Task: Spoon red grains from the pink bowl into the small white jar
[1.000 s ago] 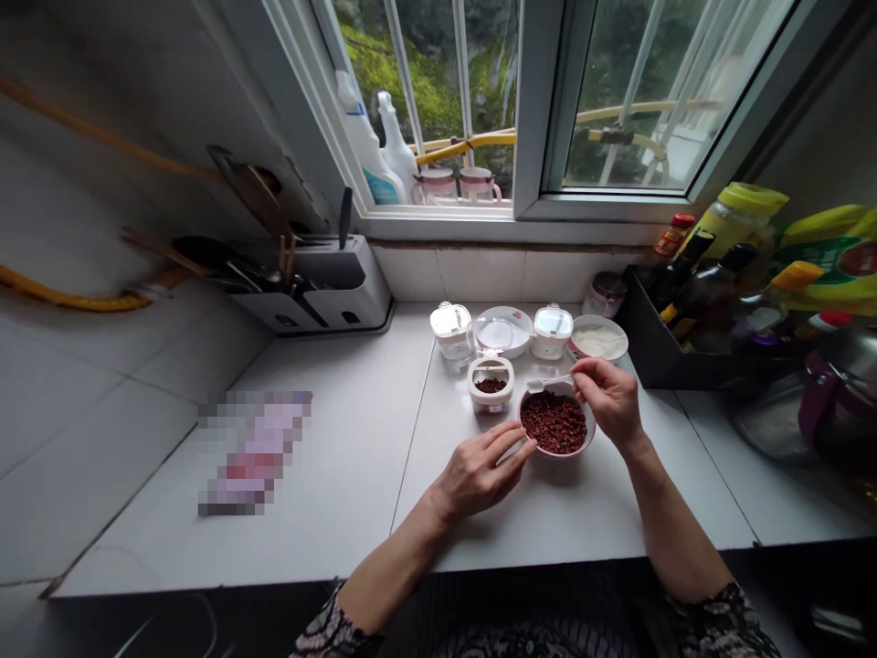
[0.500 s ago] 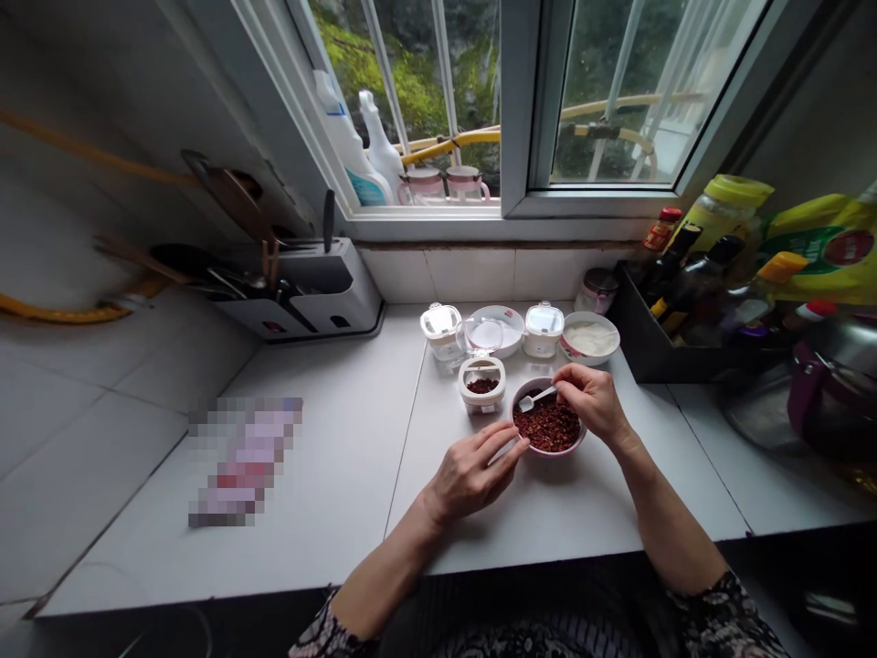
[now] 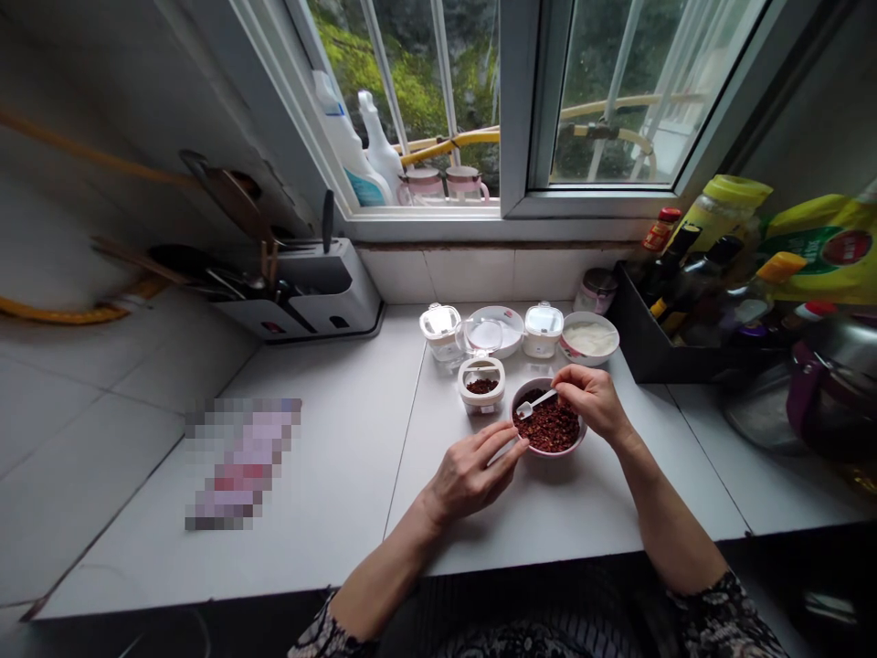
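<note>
A pink-rimmed bowl (image 3: 549, 454) stands on the counter, filled with dark red dried flakes or husks (image 3: 552, 426). My left hand (image 3: 472, 471) is at its left side, fingertips on the rim, steadying it. Between the thumb and fingers of my right hand (image 3: 590, 398) is the handle of a small white spoon (image 3: 536, 404). The spoon's head lies low over the flakes, at the left inside of the bowl. Just left of the bowl is a small clear jar (image 3: 481, 402) with its lid up and some of the same flakes inside.
Behind stand two white-lidded jars (image 3: 442, 336) (image 3: 544, 334), a bowl of white powder (image 3: 590, 340) and another white bowl (image 3: 511, 329). A black bottle box (image 3: 658, 361) and a metal pot (image 3: 760, 411) are right. At left are a utensil holder (image 3: 343, 292) and a blurred pinkish item (image 3: 253, 457).
The spoon's head has shifted slightly left and down within the bowl. Both hands stay almost where they were.
</note>
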A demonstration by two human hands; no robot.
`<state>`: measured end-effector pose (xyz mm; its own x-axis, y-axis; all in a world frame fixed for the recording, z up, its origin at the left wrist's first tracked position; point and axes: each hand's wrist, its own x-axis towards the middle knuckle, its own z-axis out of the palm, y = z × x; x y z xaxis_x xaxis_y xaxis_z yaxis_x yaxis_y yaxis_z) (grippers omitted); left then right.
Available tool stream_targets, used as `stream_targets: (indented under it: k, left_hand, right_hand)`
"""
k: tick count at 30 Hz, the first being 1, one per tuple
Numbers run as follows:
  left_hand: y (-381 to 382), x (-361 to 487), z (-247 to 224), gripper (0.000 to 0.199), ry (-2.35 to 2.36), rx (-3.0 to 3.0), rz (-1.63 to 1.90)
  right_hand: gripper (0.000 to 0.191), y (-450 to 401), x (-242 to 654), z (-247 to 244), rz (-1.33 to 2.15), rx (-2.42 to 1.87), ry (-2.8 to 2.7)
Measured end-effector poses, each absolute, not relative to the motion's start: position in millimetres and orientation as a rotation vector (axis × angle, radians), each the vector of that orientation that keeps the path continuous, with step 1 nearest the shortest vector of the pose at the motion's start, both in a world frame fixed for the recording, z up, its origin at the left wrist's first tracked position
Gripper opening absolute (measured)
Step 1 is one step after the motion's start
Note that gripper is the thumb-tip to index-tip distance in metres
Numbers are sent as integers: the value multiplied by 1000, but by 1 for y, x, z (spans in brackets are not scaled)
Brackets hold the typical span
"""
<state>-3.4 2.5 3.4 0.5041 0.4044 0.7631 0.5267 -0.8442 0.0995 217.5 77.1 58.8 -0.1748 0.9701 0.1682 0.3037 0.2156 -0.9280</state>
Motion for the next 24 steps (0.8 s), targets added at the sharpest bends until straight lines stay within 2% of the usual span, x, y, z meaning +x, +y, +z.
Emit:
stream_targets:
  k: [24]
  left_hand:
    - [3,-3,5,31,-806,-2564,-1235]
  right_hand:
    - [11,76,218,67,983,-1248,-1597]
